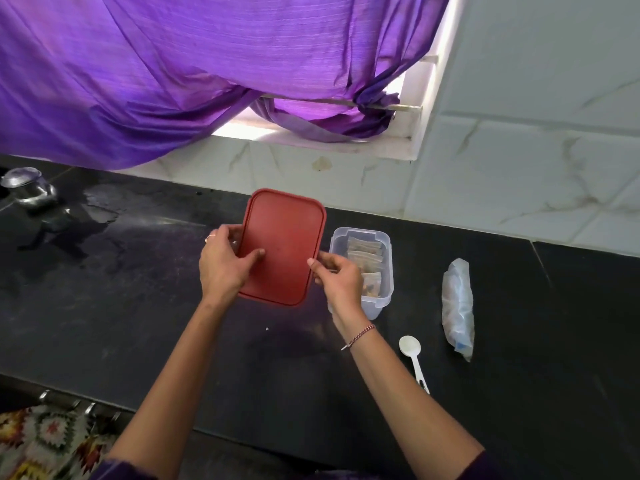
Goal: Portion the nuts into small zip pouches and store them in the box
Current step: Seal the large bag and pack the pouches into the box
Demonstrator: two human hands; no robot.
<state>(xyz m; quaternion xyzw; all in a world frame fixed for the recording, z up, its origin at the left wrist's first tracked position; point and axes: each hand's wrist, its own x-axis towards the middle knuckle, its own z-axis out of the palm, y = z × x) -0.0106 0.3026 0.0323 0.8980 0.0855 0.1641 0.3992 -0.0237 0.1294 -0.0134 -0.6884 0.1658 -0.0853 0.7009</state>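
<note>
Black counter (138, 323): clear box (387, 282), white spoon (410, 348), plastic bag (457, 306), steel pot (31, 188) far left.

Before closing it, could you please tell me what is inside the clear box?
Filled zip pouches stand inside the clear box; the right hand, gripping the red lid, hides its near left corner.

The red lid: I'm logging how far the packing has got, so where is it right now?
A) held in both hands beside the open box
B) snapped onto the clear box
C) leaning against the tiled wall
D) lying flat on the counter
A: the left hand and right hand grip the red lid by its edges, left of the clear box, which stands open with pouches inside.
</note>
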